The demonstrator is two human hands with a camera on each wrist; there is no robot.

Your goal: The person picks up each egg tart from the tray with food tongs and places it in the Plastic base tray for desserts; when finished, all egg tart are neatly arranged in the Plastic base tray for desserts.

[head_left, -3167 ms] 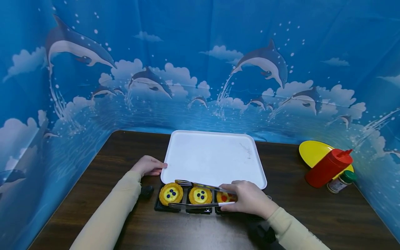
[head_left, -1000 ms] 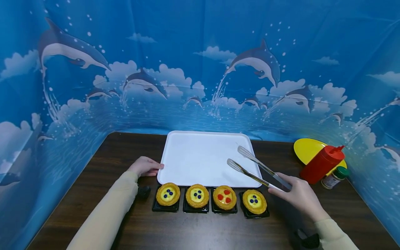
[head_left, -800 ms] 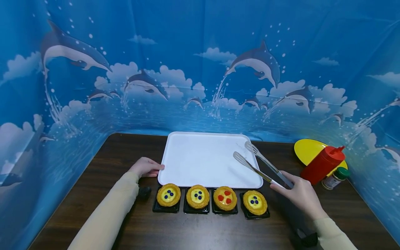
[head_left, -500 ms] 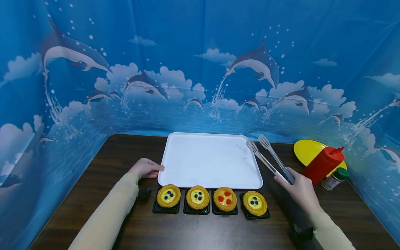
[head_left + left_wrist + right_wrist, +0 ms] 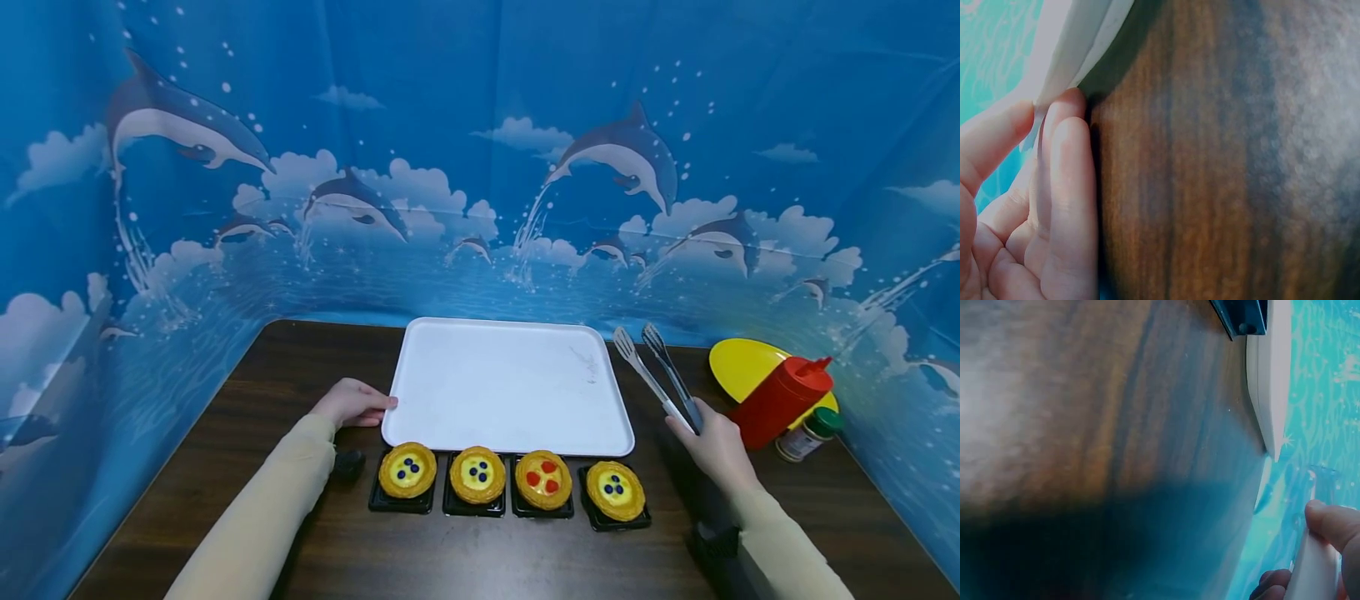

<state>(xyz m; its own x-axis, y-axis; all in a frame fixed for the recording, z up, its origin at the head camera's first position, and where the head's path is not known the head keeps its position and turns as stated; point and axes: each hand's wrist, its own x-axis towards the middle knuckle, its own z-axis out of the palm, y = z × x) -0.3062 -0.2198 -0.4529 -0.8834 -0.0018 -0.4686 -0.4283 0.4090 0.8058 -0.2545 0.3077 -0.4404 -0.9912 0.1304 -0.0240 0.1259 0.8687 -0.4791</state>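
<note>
A white rectangular tray (image 5: 506,387) lies on the table. My left hand (image 5: 354,402) pinches its left edge, the thumb above and the fingers beneath, as the left wrist view shows of the tray rim (image 5: 1066,47). In my right hand (image 5: 716,442) is a pair of metal tongs (image 5: 652,375), tips apart and pointing away, with nothing between them, right of the tray. Along the tray's front edge stand several egg tarts in black holders: two blue-dotted tarts (image 5: 407,470) at left, a red-topped tart (image 5: 543,480), and another blue-dotted tart (image 5: 615,491) at right, its holder slightly turned.
A red squeeze bottle (image 5: 780,402) stands right of my right hand. Beside it is a spice jar with a green lid (image 5: 810,435), and behind them a yellow plate (image 5: 738,367). A dolphin-print cloth (image 5: 480,167) hangs behind the dark wooden table (image 5: 300,358).
My right hand has carried the tongs from over the tarts to the right, across the tray's right part, and off beyond its right edge. My left hand stays at the tray's edge.
</note>
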